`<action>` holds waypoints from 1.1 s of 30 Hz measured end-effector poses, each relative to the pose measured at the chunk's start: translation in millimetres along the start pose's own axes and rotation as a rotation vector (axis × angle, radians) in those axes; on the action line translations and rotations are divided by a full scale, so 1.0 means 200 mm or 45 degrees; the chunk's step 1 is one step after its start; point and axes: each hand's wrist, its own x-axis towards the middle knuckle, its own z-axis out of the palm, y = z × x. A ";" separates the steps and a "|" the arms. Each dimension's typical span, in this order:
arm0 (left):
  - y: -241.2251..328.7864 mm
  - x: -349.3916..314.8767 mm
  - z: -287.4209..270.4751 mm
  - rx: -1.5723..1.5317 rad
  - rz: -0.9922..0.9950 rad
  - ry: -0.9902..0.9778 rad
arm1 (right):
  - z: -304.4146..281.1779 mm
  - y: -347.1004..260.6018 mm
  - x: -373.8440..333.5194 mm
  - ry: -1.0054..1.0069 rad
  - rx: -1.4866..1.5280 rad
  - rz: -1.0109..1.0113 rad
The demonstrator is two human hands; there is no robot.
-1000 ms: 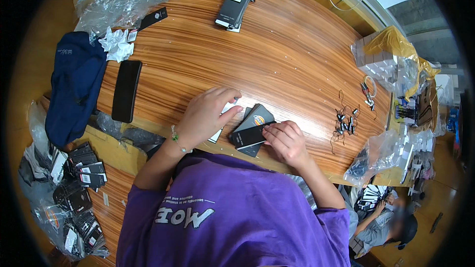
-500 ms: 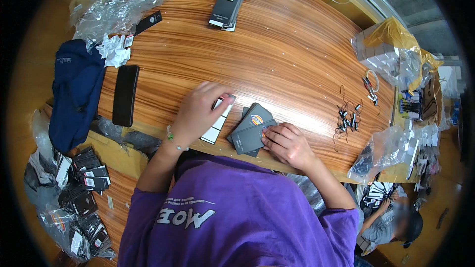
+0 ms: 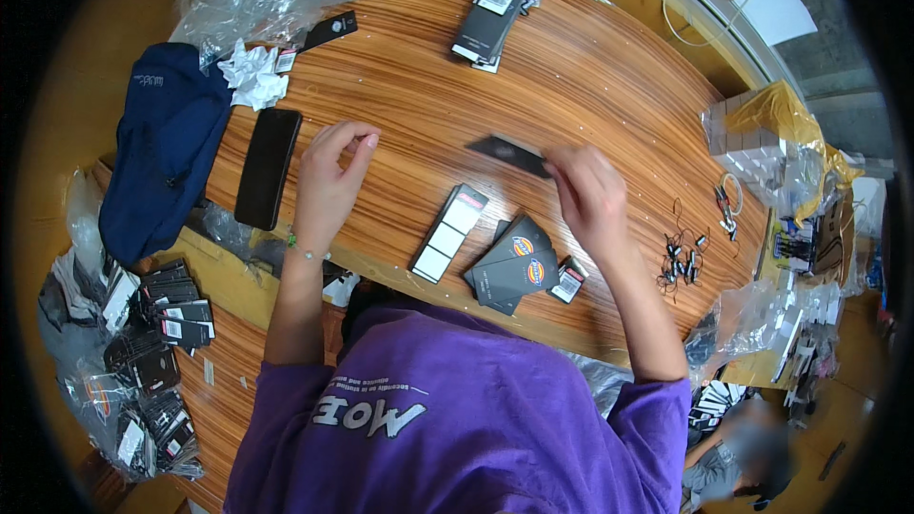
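My right hand (image 3: 592, 195) is raised over the table, its fingers closed on the end of a dark hang tag (image 3: 511, 154), which is blurred by motion. My left hand (image 3: 333, 171) hovers to the left, thumb and forefinger pressed together. Whether anything small is between them I cannot make out. Between the hands, near the front edge, lies a narrow stack of white labels (image 3: 447, 238) with a red mark at its top. To its right, dark hang tags (image 3: 500, 278) with an oval emblem lie fanned out, beside a dark tag bearing a white sticker (image 3: 568, 281).
A stack of dark tags (image 3: 487, 24) sits at the back. A black phone (image 3: 268, 169), crumpled paper (image 3: 254, 76) and a navy cloth bag (image 3: 157, 148) lie left. Black cords (image 3: 682, 262) and a plastic-wrapped box (image 3: 752, 138) are right. Another person (image 3: 728, 457) sits lower right.
My right hand has moved up from the fanned tags with a dark tag. My left hand has left the white labels and moved left, its fingers curling in. The view has shifted slightly.
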 end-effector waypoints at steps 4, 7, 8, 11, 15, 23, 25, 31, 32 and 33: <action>-0.08 -0.06 0.00 -0.055 -0.013 0.104 | 0.24 0.04 0.33 -0.285 0.034 -0.196; -0.14 -0.15 0.01 -0.155 -0.100 0.194 | 0.47 0.06 0.55 -0.579 0.086 -0.443; -0.17 -0.19 0.02 -0.204 -0.144 0.201 | 0.54 0.05 0.60 -0.623 0.104 -0.465; -0.23 -0.27 0.04 -0.322 -0.258 0.208 | 0.73 0.05 0.69 -0.785 0.192 -0.479; -0.30 -0.32 0.09 -0.466 -0.318 0.226 | 0.75 0.08 0.74 -1.137 0.297 -0.306; -0.34 -0.32 0.12 -0.541 -0.324 0.235 | 0.35 0.32 0.42 -1.077 0.299 -0.192; -0.33 -0.31 0.12 -0.525 -0.310 0.226 | 0.20 0.37 0.31 -1.040 0.284 -0.122; -0.19 -0.28 0.11 -0.118 0.050 0.067 | -0.16 0.21 0.07 -0.544 0.096 0.554; -0.16 -0.27 0.12 -0.060 0.172 -0.100 | -0.15 0.18 0.01 -0.471 0.080 0.517; -0.11 -0.25 0.16 -0.055 0.246 -0.153 | -0.14 0.13 -0.02 -0.449 0.038 0.518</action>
